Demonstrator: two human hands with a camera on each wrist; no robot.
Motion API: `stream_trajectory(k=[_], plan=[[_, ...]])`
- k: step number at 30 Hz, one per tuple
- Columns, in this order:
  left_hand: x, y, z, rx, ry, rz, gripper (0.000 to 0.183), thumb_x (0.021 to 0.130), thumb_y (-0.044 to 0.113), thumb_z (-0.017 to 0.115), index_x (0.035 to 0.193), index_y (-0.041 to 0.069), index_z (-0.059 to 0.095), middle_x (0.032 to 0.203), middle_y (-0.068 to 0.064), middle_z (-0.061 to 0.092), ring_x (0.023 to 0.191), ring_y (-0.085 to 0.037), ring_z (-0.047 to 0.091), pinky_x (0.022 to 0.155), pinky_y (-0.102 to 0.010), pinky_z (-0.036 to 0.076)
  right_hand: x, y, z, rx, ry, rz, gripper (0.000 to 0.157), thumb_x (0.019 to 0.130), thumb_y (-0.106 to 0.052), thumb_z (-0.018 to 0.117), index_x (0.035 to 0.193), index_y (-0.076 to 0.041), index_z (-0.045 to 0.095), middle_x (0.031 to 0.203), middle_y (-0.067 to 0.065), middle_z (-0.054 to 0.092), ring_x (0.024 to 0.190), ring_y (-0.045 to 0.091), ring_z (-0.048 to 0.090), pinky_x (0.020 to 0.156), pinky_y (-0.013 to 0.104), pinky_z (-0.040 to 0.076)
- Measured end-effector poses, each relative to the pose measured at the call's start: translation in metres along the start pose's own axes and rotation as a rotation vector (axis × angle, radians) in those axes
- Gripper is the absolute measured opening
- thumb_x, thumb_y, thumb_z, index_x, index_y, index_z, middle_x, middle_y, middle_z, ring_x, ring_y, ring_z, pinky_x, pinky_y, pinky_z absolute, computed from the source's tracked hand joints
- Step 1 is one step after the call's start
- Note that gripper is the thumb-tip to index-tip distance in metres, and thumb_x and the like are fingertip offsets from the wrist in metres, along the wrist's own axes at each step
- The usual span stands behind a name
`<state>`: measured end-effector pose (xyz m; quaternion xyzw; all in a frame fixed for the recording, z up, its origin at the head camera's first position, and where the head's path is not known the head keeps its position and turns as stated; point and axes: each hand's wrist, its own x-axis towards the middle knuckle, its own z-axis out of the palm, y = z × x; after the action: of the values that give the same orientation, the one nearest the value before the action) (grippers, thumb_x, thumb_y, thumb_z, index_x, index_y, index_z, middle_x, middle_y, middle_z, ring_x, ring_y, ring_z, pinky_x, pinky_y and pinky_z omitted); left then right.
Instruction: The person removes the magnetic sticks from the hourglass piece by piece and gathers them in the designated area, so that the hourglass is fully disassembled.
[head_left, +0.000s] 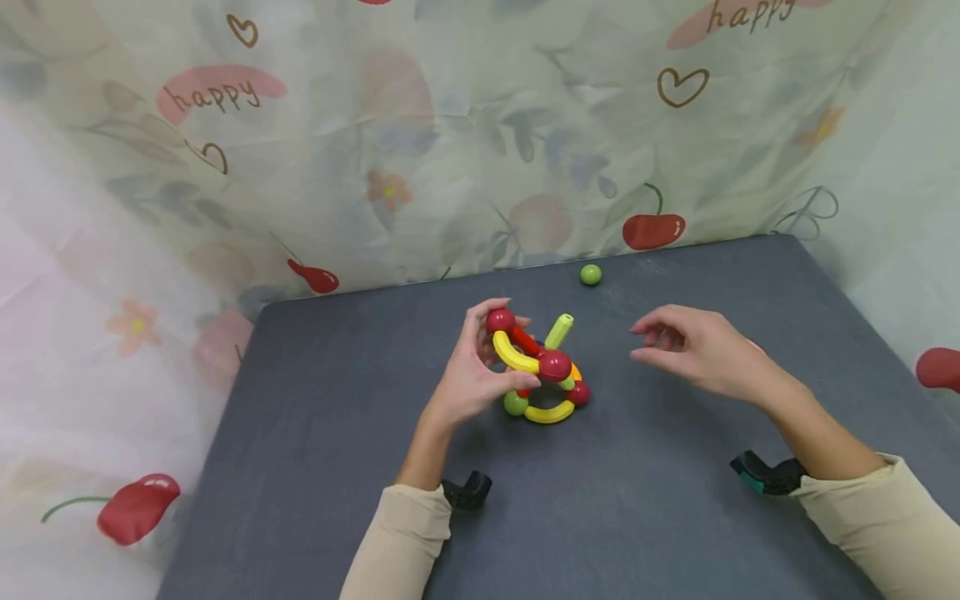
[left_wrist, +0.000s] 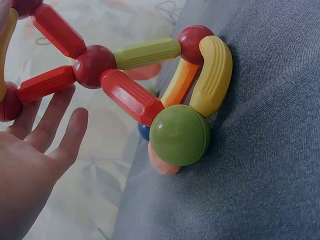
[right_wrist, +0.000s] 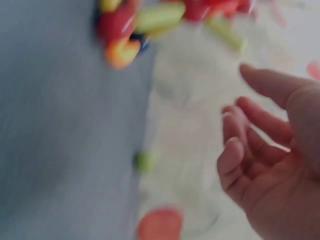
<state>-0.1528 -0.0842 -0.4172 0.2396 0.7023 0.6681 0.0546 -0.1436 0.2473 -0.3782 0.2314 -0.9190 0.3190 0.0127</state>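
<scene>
My left hand (head_left: pixel 471 371) grips the upper part of a toy structure built of balls and rods, with the thumb at its front and fingers behind. Red balls (head_left: pixel 555 365) join a curved yellow rod (head_left: pixel 514 353) and red rods (left_wrist: pixel 132 96) up there. A light green rod (head_left: pixel 558 332) sticks up from it with a bare end. Lower down, a green ball (left_wrist: pixel 180 135), another red ball (head_left: pixel 578 393) and a curved yellow rod (head_left: pixel 550 413) form the base, close over the table. Off to the right, my right hand (head_left: pixel 701 348) hovers with relaxed, slightly bent fingers, holding nothing.
A loose green ball (head_left: pixel 591 274) lies at the back edge of the dark grey table (head_left: pixel 322 433). Patterned cloth (head_left: pixel 480 150) hangs behind the table and along its sides. Dark wrist devices (head_left: pixel 768 473) sit on both forearms.
</scene>
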Motion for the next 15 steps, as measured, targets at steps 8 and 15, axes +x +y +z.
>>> stream_trajectory(k=[8, 15], plan=[[0.003, -0.004, 0.003, 0.002, 0.014, 0.019, 0.097, 0.077, 0.049, 0.084, 0.154, 0.027, 0.029, 0.144, -0.021, 0.054, 0.123, -0.025, 0.062, 0.101, -0.031, 0.054, 0.024, -0.061, 0.030, 0.187, -0.017, -0.313, 0.050, 0.083, -0.016, 0.086, 0.126, -0.016, 0.061, 0.111, -0.006, 0.062, 0.076, 0.001, 0.060, 0.065, 0.024, 0.054], [0.002, -0.003, 0.001, 0.028, 0.016, 0.007, 0.103, 0.074, 0.057, 0.081, 0.156, 0.026, 0.028, 0.142, -0.010, 0.058, 0.122, -0.024, 0.062, 0.100, -0.038, 0.053, 0.037, -0.075, 0.049, 0.224, -0.026, -0.362, 0.036, 0.084, -0.012, 0.084, 0.111, -0.018, 0.061, 0.104, -0.006, 0.057, 0.072, 0.010, 0.053, 0.060, 0.028, 0.053]])
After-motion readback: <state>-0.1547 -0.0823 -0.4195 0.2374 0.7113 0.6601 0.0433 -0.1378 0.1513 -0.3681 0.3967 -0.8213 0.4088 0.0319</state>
